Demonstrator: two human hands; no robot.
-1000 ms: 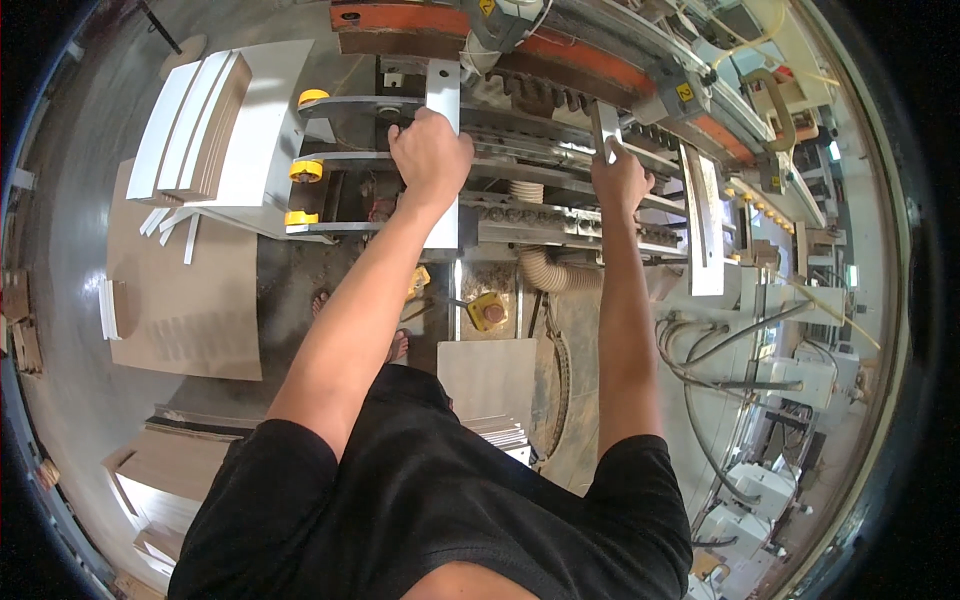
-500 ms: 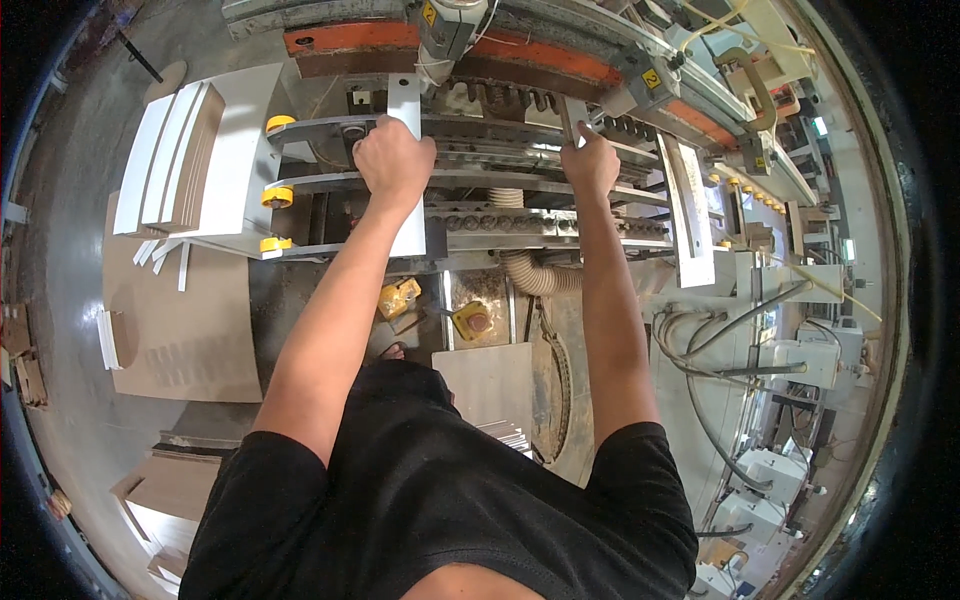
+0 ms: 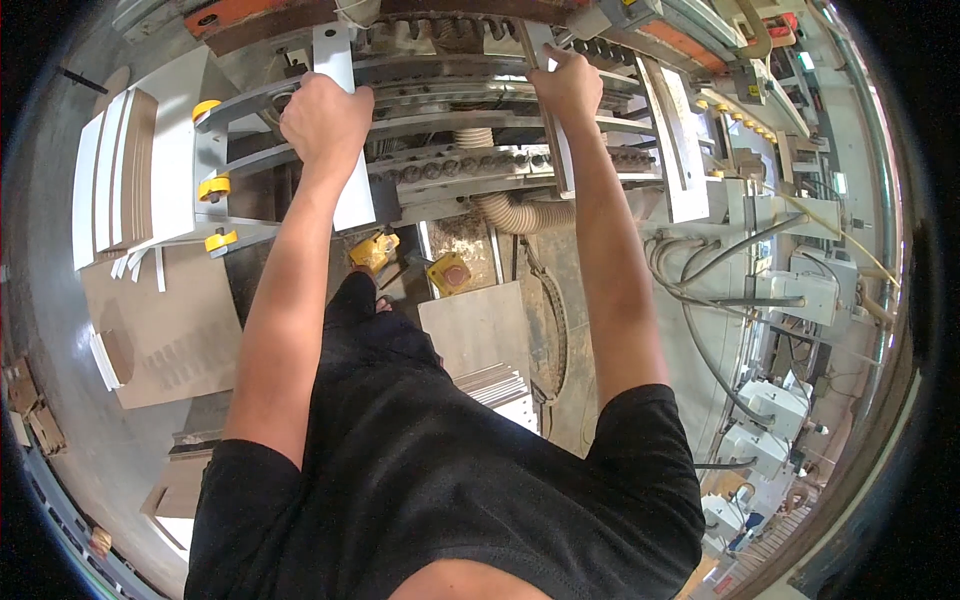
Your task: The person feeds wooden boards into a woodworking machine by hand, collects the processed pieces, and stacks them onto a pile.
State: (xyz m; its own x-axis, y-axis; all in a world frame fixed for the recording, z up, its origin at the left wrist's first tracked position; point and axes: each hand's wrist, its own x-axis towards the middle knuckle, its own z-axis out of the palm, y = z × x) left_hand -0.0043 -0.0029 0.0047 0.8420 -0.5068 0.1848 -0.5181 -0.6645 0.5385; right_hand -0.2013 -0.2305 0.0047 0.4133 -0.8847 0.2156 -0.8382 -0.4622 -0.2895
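Observation:
My left hand is closed around the left edge and top of a long white board with a hole near its far end. That board lies front to back across the curved metal rails of a machine. To the right, my right hand grips a narrower white board, seen nearly edge-on, also crossing the rails. My fingertips curl over its far part; their undersides are hidden. Beyond it on the right, another white board with a brownish edge rests on the rails, untouched.
A stack of white boards stands at left by yellow rollers. Yellow foot pedals and a ribbed hose are below the rails. Grey cables hang at right. Cut boards stand near my legs.
The view has shifted, so the machine sits higher and further left. My hands keep hold of the two boards. More of the right board's near end shows, and my left leg has come into view.

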